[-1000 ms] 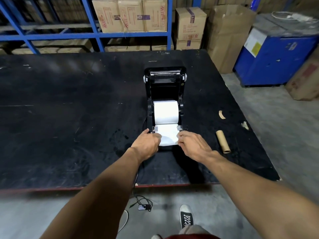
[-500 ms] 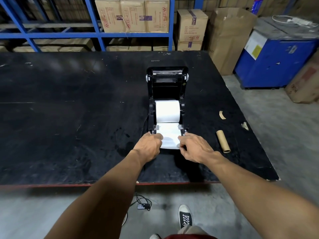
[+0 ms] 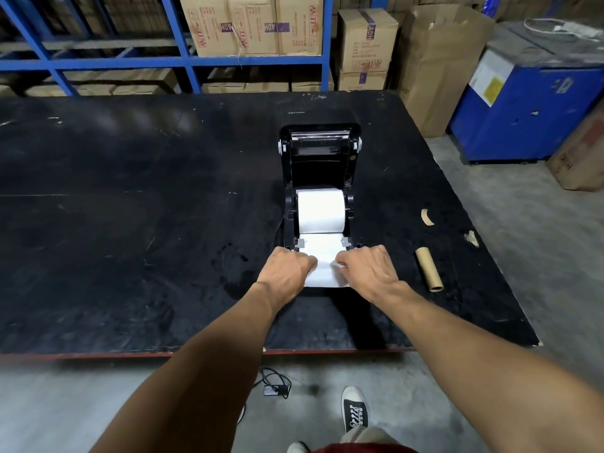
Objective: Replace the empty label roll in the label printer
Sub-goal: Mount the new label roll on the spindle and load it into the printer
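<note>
Left hand: my left hand (image 3: 287, 268) pinches the left edge of the paper strip (image 3: 322, 271), fingers curled down onto it.
Right hand: my right hand (image 3: 366, 268) pinches the right edge of the same strip, knuckles up, thumb hidden underneath.
Paper strip: white, pulled out of the front of the printer (image 3: 322, 178) and lying flat toward me over the table (image 3: 130, 223), between my two hands.
New roll: the full white label roll (image 3: 321, 210) sits in the open printer's bay, between its two side holders.
Printer lid: swung up and back, the print bar visible at the far end.
Empty core: a brown cardboard tube (image 3: 428, 269) lies on the table, to the right of my right hand, apart from the printer.
Scraps: a curved cardboard scrap (image 3: 426, 217) and a small crumpled bit (image 3: 470, 238) lie farther right, near the table edge.
Beyond the table: blue shelving (image 3: 183, 60) with cardboard boxes (image 3: 251, 24), and a blue machine (image 3: 529, 103) at the right.
Floor: a black cable (image 3: 276, 384) lies below the table edge; my shoe (image 3: 353, 408) is beside it.
Writing: "Xprinter" reads on the lid; the boxes show "ADH".
</note>
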A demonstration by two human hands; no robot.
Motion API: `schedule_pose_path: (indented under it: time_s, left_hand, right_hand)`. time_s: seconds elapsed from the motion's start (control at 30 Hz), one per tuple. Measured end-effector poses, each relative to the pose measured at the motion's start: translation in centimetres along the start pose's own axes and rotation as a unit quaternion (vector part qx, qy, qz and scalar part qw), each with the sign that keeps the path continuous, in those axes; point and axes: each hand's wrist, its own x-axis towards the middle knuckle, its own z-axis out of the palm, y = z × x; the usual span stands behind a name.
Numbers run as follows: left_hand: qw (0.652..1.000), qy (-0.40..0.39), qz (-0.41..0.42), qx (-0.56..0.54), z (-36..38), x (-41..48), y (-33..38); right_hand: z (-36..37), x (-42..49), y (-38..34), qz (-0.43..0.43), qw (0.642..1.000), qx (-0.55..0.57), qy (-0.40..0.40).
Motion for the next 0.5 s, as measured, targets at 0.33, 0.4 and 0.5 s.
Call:
schedule_pose_path:
  time_s: [0.33, 0.4, 0.5]
  left_hand:
    - [0.996, 0.011, 0.092, 0.008, 2.1, 0.3, -1.8]
    - [0.993, 0.001, 0.114, 0.018, 2.8, -0.3, -2.3]
    - [0.994, 0.031, 0.107, -0.023, 3.1, -0.7, -1.8]
  right_hand:
    - [1.1, -1.3, 1.5, -0.108, 0.993, -0.034, -0.024]
    - [1.1, -1.5, 1.8, -0.125, 0.991, -0.044, -0.022]
    - [1.0, -1.6, 1.7, -0.109, 0.994, -0.02, -0.016]
